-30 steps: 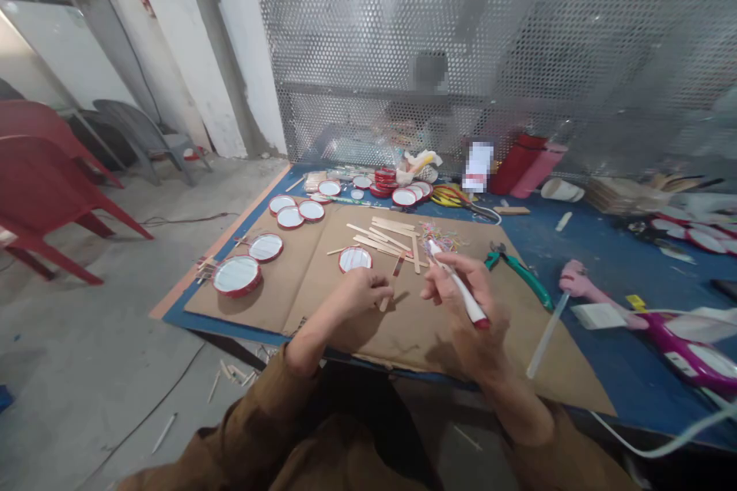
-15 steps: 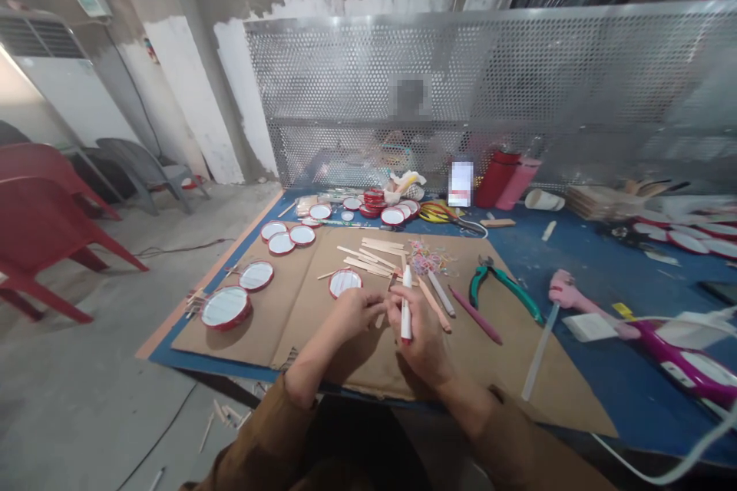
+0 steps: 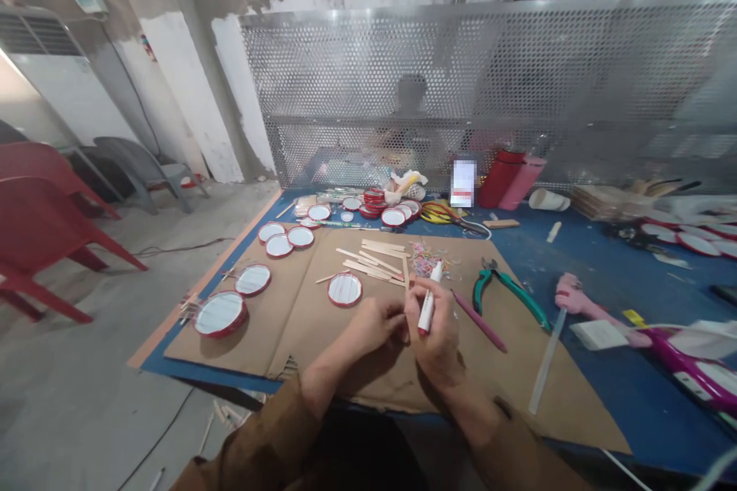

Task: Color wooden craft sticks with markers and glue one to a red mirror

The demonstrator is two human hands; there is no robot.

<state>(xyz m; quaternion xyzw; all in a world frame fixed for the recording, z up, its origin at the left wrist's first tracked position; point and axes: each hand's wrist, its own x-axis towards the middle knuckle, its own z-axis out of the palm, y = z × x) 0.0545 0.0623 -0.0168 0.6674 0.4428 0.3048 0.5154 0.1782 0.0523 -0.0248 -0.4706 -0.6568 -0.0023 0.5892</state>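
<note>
My right hand (image 3: 434,330) is closed round a white marker (image 3: 427,311) with a red end, which slants up and away from me. A flat wooden craft stick (image 3: 405,273) sticks up by the fingertips of that hand. Close beside it, my left hand (image 3: 374,326) has its fingers pinched together; what lies in them is hidden. Just beyond the left hand, a round red-rimmed disc (image 3: 345,288) with a pale face lies on the cardboard (image 3: 311,322). Several loose craft sticks (image 3: 374,265) and a heap of coloured rubber bands (image 3: 426,257) lie behind the hands.
Green-handled pliers (image 3: 512,291) and a purple pen (image 3: 479,322) lie to the right. Farther right is a pink glue gun (image 3: 581,299) with a clear glue stick. More red-rimmed discs (image 3: 219,314) lie left and back. A perforated metal screen (image 3: 345,77) closes the table's far side.
Both hands have shifted slightly right. The marker has tilted from nearly upright to a rightward slant, and the craft stick now points up beyond the right fingertips.
</note>
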